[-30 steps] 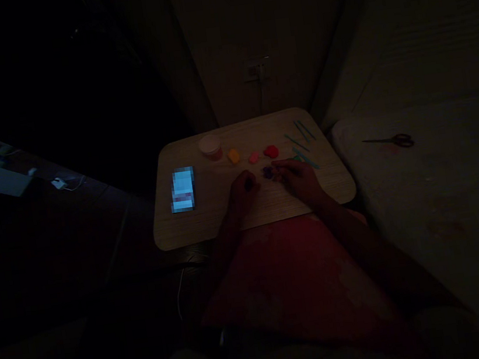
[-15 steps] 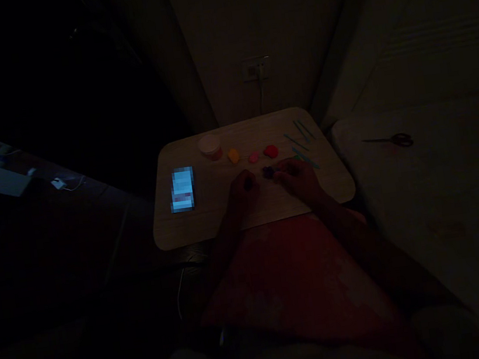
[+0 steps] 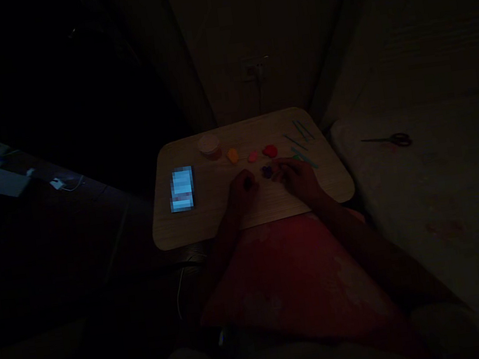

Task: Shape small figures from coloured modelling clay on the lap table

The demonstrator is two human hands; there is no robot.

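The room is very dark. Both my hands rest on a small wooden lap table (image 3: 210, 221). My left hand (image 3: 244, 189) is curled, fingers closed, and what is in it is hidden. My right hand (image 3: 296, 176) lies with its fingertips at a small dark purple lump (image 3: 267, 171) of clay. Whether those fingers pinch it is too dim to make out. Behind the hands lie a red lump (image 3: 270, 151), a pink lump (image 3: 253, 156) and an orange lump (image 3: 232, 155). Teal sticks (image 3: 300, 136) lie at the table's far right.
A lit phone (image 3: 182, 189) lies on the table's left part. A small round tub (image 3: 209, 146) stands at the back. A red cushion (image 3: 287, 273) sits under my forearms. Scissors (image 3: 388, 139) lie on the bed at right. A wall socket (image 3: 255, 69) is behind the table.
Hardly anything has moved. My right fingertips shifted slightly around the purple lump, and the picture has grown a little dimmer.
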